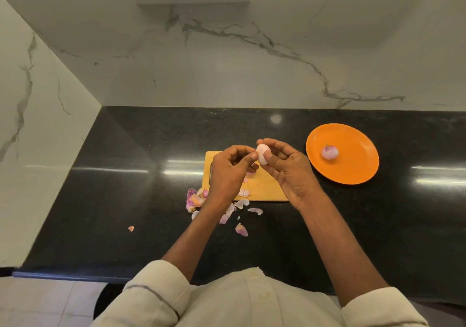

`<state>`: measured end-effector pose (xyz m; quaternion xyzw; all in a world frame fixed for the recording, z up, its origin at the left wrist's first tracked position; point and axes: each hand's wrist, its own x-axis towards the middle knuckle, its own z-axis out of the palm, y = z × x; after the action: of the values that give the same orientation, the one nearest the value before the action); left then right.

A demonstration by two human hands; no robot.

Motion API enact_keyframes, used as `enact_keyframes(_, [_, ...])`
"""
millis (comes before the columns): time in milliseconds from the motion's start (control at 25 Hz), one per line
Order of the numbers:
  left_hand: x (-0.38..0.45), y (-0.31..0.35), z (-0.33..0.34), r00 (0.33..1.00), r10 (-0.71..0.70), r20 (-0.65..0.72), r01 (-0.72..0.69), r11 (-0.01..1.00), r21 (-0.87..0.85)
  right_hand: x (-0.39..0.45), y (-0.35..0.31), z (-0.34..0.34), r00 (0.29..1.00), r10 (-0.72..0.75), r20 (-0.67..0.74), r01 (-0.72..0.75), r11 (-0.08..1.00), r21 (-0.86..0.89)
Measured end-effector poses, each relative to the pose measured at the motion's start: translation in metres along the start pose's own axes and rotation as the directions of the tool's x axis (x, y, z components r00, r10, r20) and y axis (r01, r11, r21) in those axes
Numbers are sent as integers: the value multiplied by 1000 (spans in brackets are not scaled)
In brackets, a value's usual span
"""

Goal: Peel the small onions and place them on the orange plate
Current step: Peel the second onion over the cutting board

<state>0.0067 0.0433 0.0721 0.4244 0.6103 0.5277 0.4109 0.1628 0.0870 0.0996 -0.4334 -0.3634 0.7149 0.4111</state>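
Black polished tabletop (100,200) is carrying a cutting board (267,188) above which the right hand (287,168) is pinching a small onion (262,155) — light, firm, probably slick once bare — while the left hand (230,169) fingers (248,160) are picking at its side, one peeled onion (329,152) lying on the orange plate (358,165).

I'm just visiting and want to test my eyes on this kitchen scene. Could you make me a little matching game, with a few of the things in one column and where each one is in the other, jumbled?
Things:
1. onion being peeled
2. onion with purple top
3. loose skins
4. wooden cutting board

Places:
A. lies on the orange plate
B. scattered on the black counter, at the board's near left corner
C. flat on the counter, under both hands
D. held up between the left hand and right hand

Pairs: 1-D, 2-A, 3-B, 4-C
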Motion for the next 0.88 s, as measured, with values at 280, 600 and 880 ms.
enact_keyframes(280, [1,4,-33,987,6,163,-6,1000,5,0,-6,5,999,-12,50,23,977,-212])
enact_keyframes(600, [0,4,-10,997,77,12,-77,996,55,3,3,12,995,101,-11,-99,988,117])
enact_keyframes(880, [7,6,-8,997,56,60,-66,978,196,3,-4,4,998,66,-3,-66,997,37])
